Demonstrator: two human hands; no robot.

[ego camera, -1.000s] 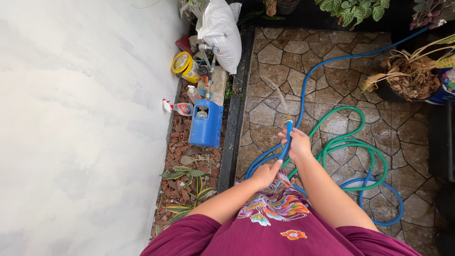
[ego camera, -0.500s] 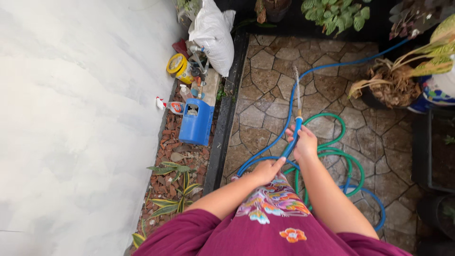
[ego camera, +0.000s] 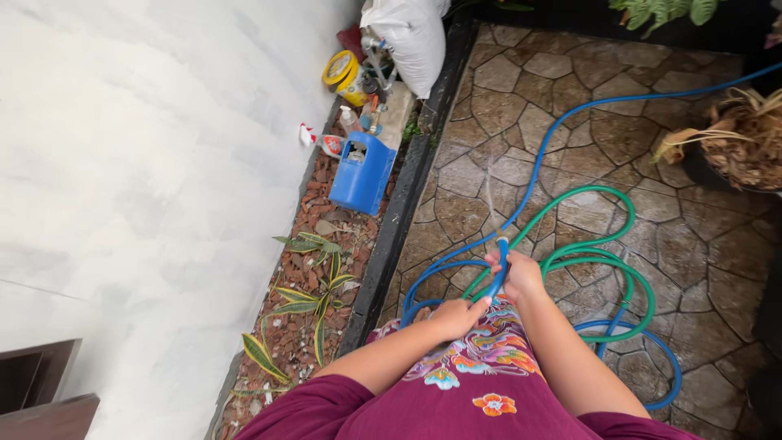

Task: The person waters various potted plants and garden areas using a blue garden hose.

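Hands, left hand (ego camera: pixel 456 316) and right hand (ego camera: pixel 516 275), clench blue hose (ego camera: pixel 498 259), hiding its nozzle.

The smooth blue rubbery hose (ego camera: pixel 499 259) looks glossy; the irregular brown stone paving (ego camera: pixel 521 98) shines wet; the white plastered wall (ego camera: pixel 147 163) is matt.

The blue hose (ego camera: pixel 570 114) runs off the right edge.
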